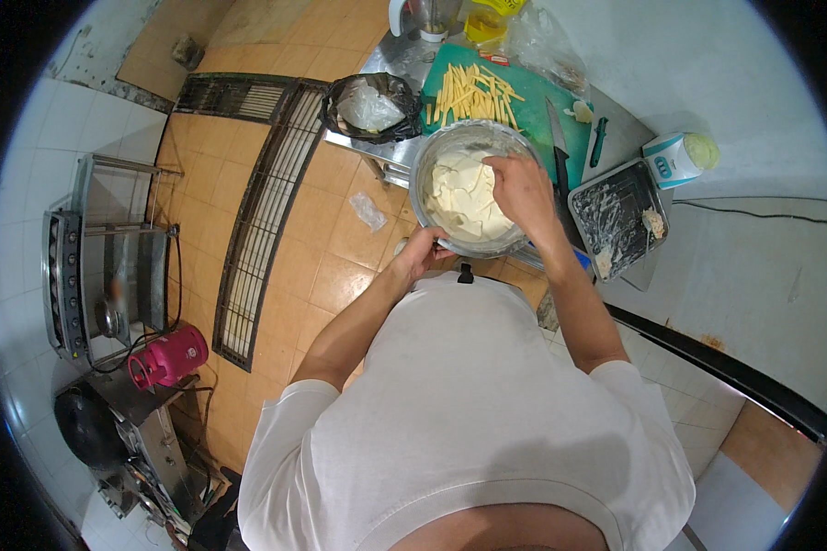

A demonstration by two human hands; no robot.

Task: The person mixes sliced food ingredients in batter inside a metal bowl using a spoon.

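A round metal bowl (419,174) holds a thick, creamy pale-yellow mixture (464,197) with soft folds on its surface. At the bowl's near left rim, my left hand (423,252) grips the edge, fingers partly hidden behind it. My right hand (521,191) reaches over the right side of the bowl with curled fingers, their tips at the mixture. Whatever those fingers may hold is hidden. Just beyond the bowl, pale-yellow cut sticks (473,92) lie piled on a green cutting board (436,66).
A large knife (558,138) and a green-handled knife (599,142) lie right of the sticks. Nearby are a smeared black tray (616,207), a kitchen scale (673,158) and a black plastic bag (335,96). A pink gas cylinder (176,355) stands by the stove (64,275) at left.
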